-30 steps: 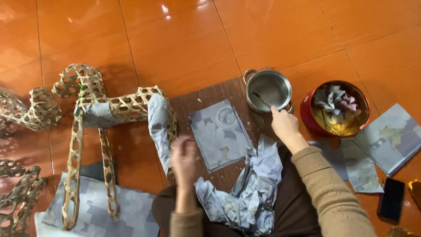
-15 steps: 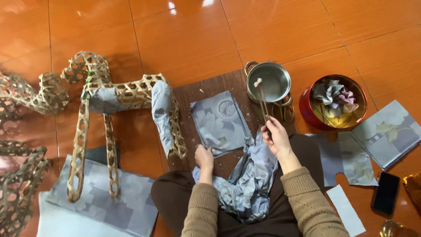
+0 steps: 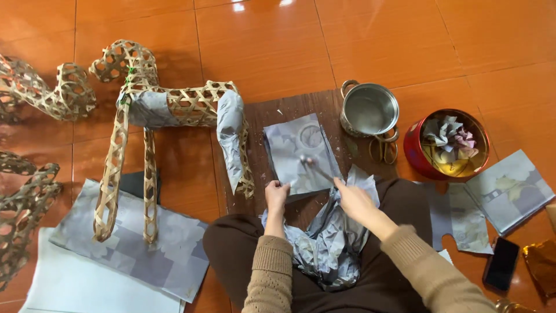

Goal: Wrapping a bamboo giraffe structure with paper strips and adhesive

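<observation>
Nearest the camera: a crumpled grey paper heap (image 3: 327, 243) lies in the lap, soft and creased, over dark brown trousers.

Left hand (image 3: 276, 194): grip closed on the lower left edge of a flat grey paper sheet (image 3: 298, 152), which lies on a dark wooden board (image 3: 272, 116) set on the floor.

Right hand (image 3: 354, 200): grip pinched narrow around the thin handle of a brush (image 3: 313, 166); its tip rests on the sheet (bristles too small to make out).

Left of the board: a woven bamboo frame (image 3: 174, 104), open lattice, four-legged animal shape, its rear partly covered in smooth grey paper. Its legs stand on a large grey sheet (image 3: 145, 249) over white paper.

Beyond the brush: a round steel pot (image 3: 369, 110), shiny, with loop handles, at the board's far right corner; scissors (image 3: 383, 148) just beside it.

Right: a red round tin (image 3: 446, 145) holding crumpled scraps; flat printed sheets (image 3: 504, 191) and a dark phone (image 3: 501, 264) near it.

Far left: more bare lattice frames (image 3: 40, 93).

Floor (image 3: 405, 35): glossy orange-brown tiles with thin joints and light glare.
</observation>
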